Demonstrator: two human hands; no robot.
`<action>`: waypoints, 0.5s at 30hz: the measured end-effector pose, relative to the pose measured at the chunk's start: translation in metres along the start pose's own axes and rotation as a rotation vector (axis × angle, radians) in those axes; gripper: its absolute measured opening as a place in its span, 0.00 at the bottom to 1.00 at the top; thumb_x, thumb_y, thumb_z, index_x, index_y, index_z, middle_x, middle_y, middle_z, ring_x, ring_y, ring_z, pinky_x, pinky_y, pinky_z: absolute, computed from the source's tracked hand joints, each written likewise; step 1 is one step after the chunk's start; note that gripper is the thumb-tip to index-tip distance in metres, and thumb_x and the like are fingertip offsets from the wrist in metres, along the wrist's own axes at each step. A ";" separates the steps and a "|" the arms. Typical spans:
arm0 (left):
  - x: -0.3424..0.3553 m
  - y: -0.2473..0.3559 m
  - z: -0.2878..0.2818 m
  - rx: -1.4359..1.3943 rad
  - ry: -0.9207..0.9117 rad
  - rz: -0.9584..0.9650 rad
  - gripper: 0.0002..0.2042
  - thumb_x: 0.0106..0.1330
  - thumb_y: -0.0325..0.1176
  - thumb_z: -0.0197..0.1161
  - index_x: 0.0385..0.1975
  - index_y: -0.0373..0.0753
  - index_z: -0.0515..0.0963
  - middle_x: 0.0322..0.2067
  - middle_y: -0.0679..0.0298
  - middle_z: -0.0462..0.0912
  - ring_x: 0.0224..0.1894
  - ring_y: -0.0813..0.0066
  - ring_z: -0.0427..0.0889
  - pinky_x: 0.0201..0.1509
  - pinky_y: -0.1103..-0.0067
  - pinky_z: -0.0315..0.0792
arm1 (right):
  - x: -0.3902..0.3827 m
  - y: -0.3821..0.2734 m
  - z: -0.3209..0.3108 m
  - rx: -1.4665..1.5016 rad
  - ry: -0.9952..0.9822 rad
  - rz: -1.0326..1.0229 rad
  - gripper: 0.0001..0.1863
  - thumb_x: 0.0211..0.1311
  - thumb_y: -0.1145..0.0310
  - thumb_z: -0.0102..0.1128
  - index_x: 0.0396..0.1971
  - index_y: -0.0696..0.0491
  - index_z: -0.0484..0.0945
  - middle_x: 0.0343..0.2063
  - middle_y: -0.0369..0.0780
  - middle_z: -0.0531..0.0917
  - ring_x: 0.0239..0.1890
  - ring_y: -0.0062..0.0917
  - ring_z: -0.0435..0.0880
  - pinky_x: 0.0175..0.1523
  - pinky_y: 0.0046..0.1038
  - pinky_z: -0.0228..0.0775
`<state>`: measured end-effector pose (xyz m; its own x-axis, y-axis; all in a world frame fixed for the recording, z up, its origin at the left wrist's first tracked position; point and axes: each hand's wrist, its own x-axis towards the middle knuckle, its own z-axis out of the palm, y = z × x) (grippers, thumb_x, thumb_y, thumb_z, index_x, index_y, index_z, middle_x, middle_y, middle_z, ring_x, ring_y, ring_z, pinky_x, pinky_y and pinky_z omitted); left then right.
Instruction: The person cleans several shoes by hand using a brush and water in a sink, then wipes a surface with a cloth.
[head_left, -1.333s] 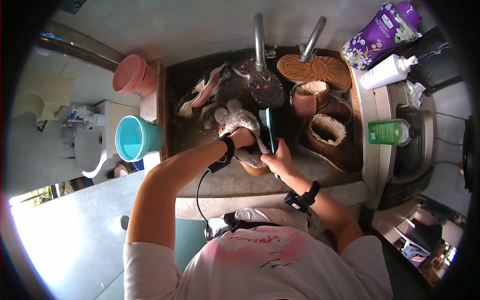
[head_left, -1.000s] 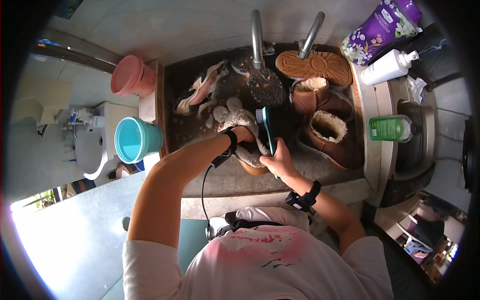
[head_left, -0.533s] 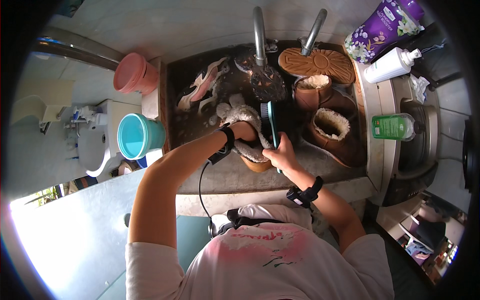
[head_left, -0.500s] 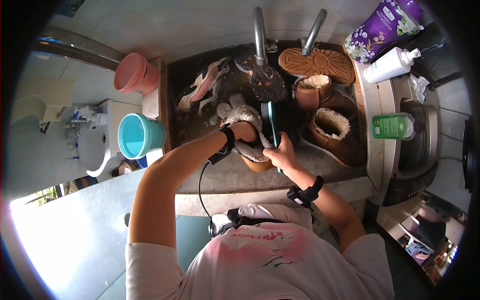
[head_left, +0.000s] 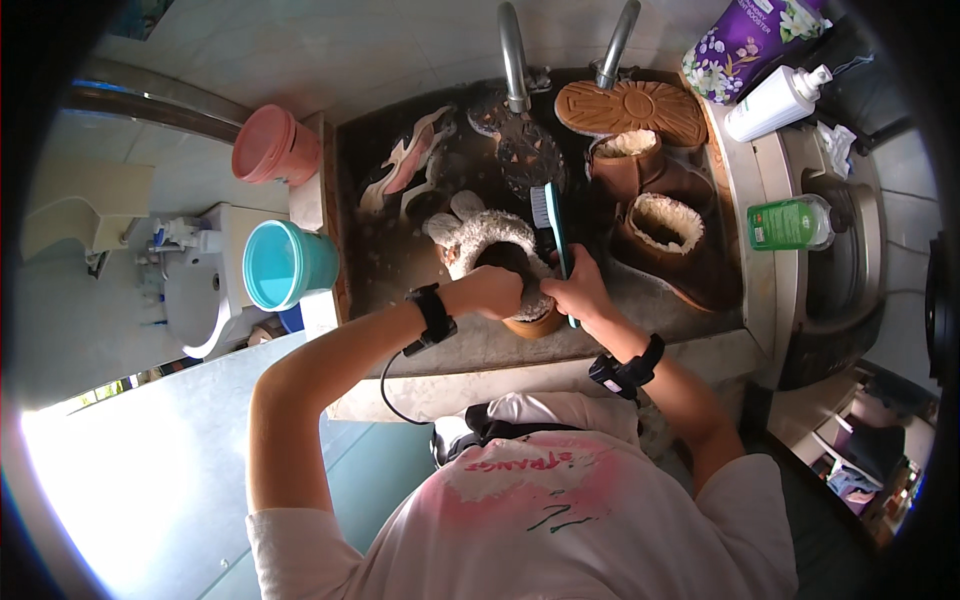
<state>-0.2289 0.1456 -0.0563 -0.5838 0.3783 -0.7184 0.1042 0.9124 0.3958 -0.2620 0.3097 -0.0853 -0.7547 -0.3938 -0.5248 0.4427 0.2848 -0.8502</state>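
Observation:
A fleece-trimmed slipper with pompom ears [head_left: 473, 229] sits low in the middle of the soapy basin. My left hand [head_left: 488, 292] is curled on the near rim of its opening, the fingertips partly hidden. My right hand [head_left: 578, 288] grips a teal-handled brush [head_left: 563, 258], bristles up, with the thumb at the slipper's right edge. Two brown boots with cream lining [head_left: 676, 255] stand on the right, below an upturned tan sole [head_left: 632, 108]. Behind the slipper lie a pink-and-white sneaker [head_left: 410, 160] and a dark sole [head_left: 520, 155] in the water.
Two taps [head_left: 515, 70] rise over the back. A pink bucket [head_left: 262, 148] and a turquoise bucket [head_left: 285, 270] stand on the left ledge; a purple pouch [head_left: 730, 55], white pump bottle [head_left: 770, 110] and green bottle [head_left: 780, 225] stand right. The basin's front edge [head_left: 540, 370] crosses below my arms.
My left hand has come back out of the slipper's opening toward its near rim. My right hand and the brush have moved slightly up and right.

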 end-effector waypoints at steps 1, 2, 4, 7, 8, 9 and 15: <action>-0.002 0.001 0.004 0.003 -0.005 0.000 0.10 0.51 0.29 0.50 0.24 0.32 0.79 0.22 0.49 0.79 0.29 0.51 0.79 0.32 0.65 0.72 | -0.001 -0.003 -0.001 0.005 -0.026 0.057 0.23 0.33 0.74 0.63 0.34 0.61 0.66 0.23 0.40 0.73 0.27 0.22 0.73 0.31 0.25 0.67; -0.005 0.002 0.008 -0.033 0.036 0.002 0.10 0.51 0.29 0.50 0.24 0.32 0.79 0.21 0.50 0.79 0.29 0.52 0.79 0.36 0.65 0.71 | 0.005 0.011 -0.001 -0.061 0.016 -0.058 0.23 0.34 0.74 0.62 0.35 0.60 0.66 0.22 0.39 0.72 0.24 0.21 0.72 0.29 0.25 0.66; -0.012 0.001 0.018 -0.077 0.075 -0.005 0.10 0.51 0.29 0.50 0.25 0.32 0.79 0.21 0.51 0.78 0.30 0.53 0.79 0.40 0.65 0.70 | -0.002 -0.002 0.001 -0.028 -0.014 -0.015 0.23 0.34 0.74 0.62 0.35 0.60 0.66 0.22 0.39 0.72 0.23 0.20 0.72 0.28 0.25 0.66; -0.021 0.003 0.025 0.014 0.174 0.085 0.09 0.51 0.29 0.50 0.26 0.34 0.78 0.20 0.52 0.78 0.28 0.56 0.78 0.50 0.66 0.66 | -0.004 -0.002 0.001 -0.031 -0.037 -0.003 0.22 0.35 0.74 0.62 0.35 0.60 0.67 0.22 0.39 0.72 0.23 0.20 0.71 0.28 0.24 0.65; -0.023 0.005 0.027 0.041 0.195 0.105 0.09 0.51 0.29 0.50 0.27 0.35 0.77 0.20 0.53 0.78 0.28 0.57 0.78 0.53 0.67 0.63 | -0.003 0.001 0.000 -0.065 -0.034 -0.035 0.22 0.35 0.73 0.62 0.36 0.60 0.67 0.22 0.39 0.72 0.23 0.20 0.71 0.28 0.24 0.65; -0.027 0.006 0.029 0.064 0.215 0.122 0.09 0.52 0.28 0.50 0.28 0.36 0.77 0.20 0.54 0.77 0.27 0.58 0.77 0.56 0.68 0.60 | -0.004 0.000 0.001 -0.065 -0.039 -0.029 0.22 0.35 0.73 0.62 0.36 0.60 0.67 0.22 0.39 0.72 0.23 0.20 0.71 0.28 0.24 0.65; -0.038 0.018 0.042 0.084 0.417 0.112 0.13 0.50 0.28 0.52 0.35 0.29 0.74 0.39 0.47 0.74 0.43 0.55 0.74 0.59 0.68 0.60 | -0.009 0.004 0.001 -0.106 -0.075 -0.097 0.22 0.36 0.72 0.62 0.36 0.60 0.67 0.22 0.39 0.73 0.25 0.21 0.72 0.30 0.25 0.66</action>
<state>-0.1712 0.1545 -0.0463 -0.8383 0.3963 -0.3743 0.2409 0.8853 0.3978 -0.2528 0.3133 -0.0844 -0.7512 -0.4868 -0.4457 0.3134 0.3312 -0.8900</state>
